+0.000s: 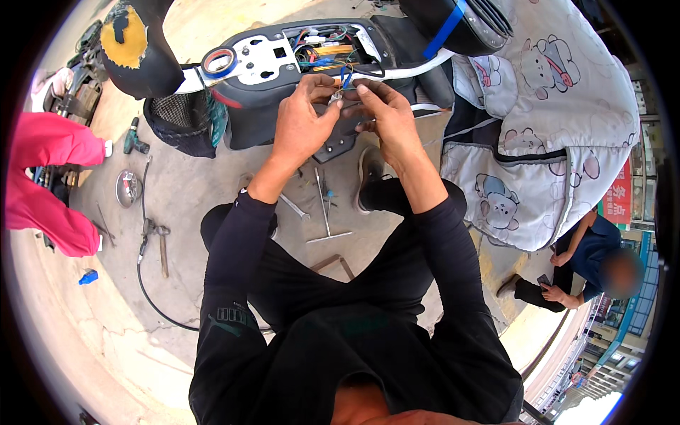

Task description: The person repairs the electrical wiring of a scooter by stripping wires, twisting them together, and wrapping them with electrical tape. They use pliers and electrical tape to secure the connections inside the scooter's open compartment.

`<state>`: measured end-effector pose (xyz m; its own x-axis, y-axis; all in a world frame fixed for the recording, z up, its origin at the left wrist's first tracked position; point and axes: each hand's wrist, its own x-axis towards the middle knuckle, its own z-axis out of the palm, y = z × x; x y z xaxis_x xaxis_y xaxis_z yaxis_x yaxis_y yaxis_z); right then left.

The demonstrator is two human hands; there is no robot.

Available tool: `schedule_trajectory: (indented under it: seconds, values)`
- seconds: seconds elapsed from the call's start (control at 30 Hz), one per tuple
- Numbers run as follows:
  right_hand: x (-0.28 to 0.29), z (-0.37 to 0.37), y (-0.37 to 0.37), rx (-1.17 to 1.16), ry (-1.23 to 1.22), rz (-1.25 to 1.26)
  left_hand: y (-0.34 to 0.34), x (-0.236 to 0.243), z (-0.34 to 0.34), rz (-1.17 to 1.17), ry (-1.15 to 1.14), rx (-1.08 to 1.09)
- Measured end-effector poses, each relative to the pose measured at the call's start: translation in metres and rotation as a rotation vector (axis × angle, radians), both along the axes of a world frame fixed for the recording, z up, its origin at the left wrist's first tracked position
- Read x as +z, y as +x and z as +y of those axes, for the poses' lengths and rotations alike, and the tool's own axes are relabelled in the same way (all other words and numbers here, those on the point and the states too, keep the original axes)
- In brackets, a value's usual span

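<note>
In front of me stands an electric scooter with its floorboard compartment (333,51) uncovered, showing wires of several colours and connectors. My left hand (304,122) pinches a small pale wire connector (336,98) at the compartment's near edge. Close beside it, my right hand (388,117) has its fingers curled and fingertips closed around the thin wires (346,76), among them a blue one. Exactly where those fingertips grip is partly hidden. A roll of tape (219,62) lies on the white plate (258,64) left of the opening.
A patterned quilted cover (545,127) drapes the scooter's right side; a mesh basket (180,124) hangs at left. On the ground lie a wrench (294,206), T-handle tool (326,205), hammer (163,248), drill (134,138) and a hose (144,280). Other people are at both sides.
</note>
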<state>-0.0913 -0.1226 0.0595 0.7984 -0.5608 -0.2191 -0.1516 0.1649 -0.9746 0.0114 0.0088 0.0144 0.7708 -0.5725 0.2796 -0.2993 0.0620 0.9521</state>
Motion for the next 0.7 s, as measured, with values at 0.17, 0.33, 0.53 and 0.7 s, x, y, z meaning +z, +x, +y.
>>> schedule_trajectory:
  seconds: [0.17, 0.33, 0.53, 0.7]
  values:
    - [-0.005, -0.001, 0.007, -0.052, -0.091, 0.002, -0.001, 0.008, 0.009, -0.012, 0.043, -0.053]
    - [-0.011, -0.006, 0.002, -0.004, -0.395, 0.039, -0.002, 0.007, 0.004, -0.521, 0.066, 0.017]
    - [0.004, -0.006, -0.008, 0.128, -0.916, 0.097, -0.006, 0.005, 0.001, -0.629, 0.099, 0.105]
    - [0.020, 0.004, -0.009, 0.134, -1.066, -0.045, -0.008, 0.005, -0.003, -0.673, 0.022, 0.212]
